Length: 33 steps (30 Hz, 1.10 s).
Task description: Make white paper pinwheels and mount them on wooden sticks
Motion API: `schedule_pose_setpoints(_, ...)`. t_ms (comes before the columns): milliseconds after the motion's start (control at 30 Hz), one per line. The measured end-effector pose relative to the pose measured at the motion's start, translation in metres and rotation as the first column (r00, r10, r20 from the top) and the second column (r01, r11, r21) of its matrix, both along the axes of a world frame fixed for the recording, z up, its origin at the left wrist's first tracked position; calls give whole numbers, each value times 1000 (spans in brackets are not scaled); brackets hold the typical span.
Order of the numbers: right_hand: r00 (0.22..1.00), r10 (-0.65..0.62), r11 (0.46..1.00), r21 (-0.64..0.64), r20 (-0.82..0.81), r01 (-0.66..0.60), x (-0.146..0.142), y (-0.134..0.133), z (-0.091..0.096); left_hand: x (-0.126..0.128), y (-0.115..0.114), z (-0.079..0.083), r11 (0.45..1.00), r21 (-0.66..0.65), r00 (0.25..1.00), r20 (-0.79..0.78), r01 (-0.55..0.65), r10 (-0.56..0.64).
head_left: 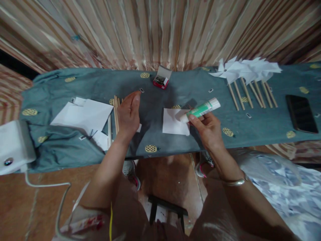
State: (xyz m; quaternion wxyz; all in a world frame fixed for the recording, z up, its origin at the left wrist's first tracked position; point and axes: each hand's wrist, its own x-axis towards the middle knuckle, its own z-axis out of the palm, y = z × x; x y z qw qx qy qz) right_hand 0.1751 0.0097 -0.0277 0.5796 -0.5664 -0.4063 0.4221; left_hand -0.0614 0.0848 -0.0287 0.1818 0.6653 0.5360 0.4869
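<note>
My right hand point(210, 130) grips a green-and-white glue stick point(205, 107), tilted with its lower end over a small white paper square point(173, 124). The square lies flat on the patterned blue-green cloth point(152, 134). Whether the glue touches the paper, I cannot tell. To the left, my left hand point(129, 113) is raised on edge, fingers stretched out and holding nothing visible. Beside it lie several thin wooden sticks point(116, 115), partly covered by the hand. A small white scrap point(139, 128) shows by its wrist.
White paper sheets point(85, 113) lie at left, near a white device point(15, 147) with a cable. An open red box point(160, 81) of small metal pieces stands at the back. Several paper pinwheels point(247, 70) on sticks and a dark phone point(301, 113) lie right. A plastic bag point(278, 177) sits below.
</note>
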Motion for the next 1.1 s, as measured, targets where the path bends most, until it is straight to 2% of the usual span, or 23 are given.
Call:
schedule_pose_setpoints(133,1000,-24,1000,5,-14,24,0,-2,2,-4,-3,7,1000,11,1000,3,-17,17)
schedule_pose_setpoints(267,999,-23,1000,0,-44,23,2,-3,3,-6,-18,12,1000,2,999,-51,-17,17)
schedule_pose_setpoints(400,996,-29,999,-23,-81,27,4,-4,2,-5,-35,10,997,11,983,-168,80,-77)
schedule_pose_setpoints(500,994,-33,999,-22,-99,31,4,-5,1,-4,-41,3,987,-13,929,-337,160,-155)
schedule_pose_setpoints(600,994,-38,999,-28,-100,36,4,-6,1,-4,-39,-4,985,-66,887,-427,161,-174)
schedule_pose_setpoints(767,996,-47,998,-51,-81,42,5,-5,-1,2,-27,-7,986,-68,894,-415,153,-167)
schedule_pose_setpoints(867,995,-53,997,-66,-88,47,8,-3,-3,7,-20,-3,989,-55,903,-403,140,-150)
schedule_pose_setpoints(967,991,-53,995,-87,-123,42,11,-1,-2,13,-23,6,990,-18,898,-418,143,-138)
schedule_pose_setpoints(1033,983,-66,993,-107,-169,48,12,0,0,21,-33,11,979,4,876,-446,205,-182)
schedule_pose_setpoints(1100,970,-72,990,-137,-231,41,12,-1,2,31,-47,11,931,-7,822,-467,365,-326)
